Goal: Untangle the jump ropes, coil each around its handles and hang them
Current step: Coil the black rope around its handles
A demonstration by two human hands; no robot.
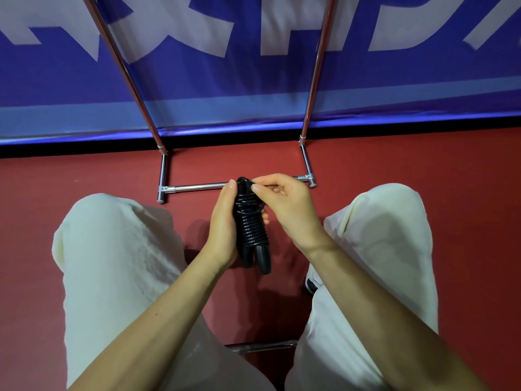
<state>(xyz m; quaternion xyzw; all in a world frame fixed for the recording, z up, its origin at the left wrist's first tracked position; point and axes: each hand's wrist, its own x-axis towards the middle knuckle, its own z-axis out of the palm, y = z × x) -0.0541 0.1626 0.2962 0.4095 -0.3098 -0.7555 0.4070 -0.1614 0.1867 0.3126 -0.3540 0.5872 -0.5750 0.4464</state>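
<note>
Coiled black jump rope [251, 230] gripped by left hand [222, 224]; rope end pinched by right hand [287, 204] fingers. Red floor [84, 173], chrome rack [197, 187], blue banner [225, 80] behind.

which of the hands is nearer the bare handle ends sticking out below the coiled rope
Left. The left hand grips the black jump rope bundle along its side, its heel just beside the handle ends. The right hand pinches rope at the bundle's top, farther away.

Bare forearms, no sleeves; loose cream trousers [118, 266]; white shoe w/ dark trim [312, 282].
</note>
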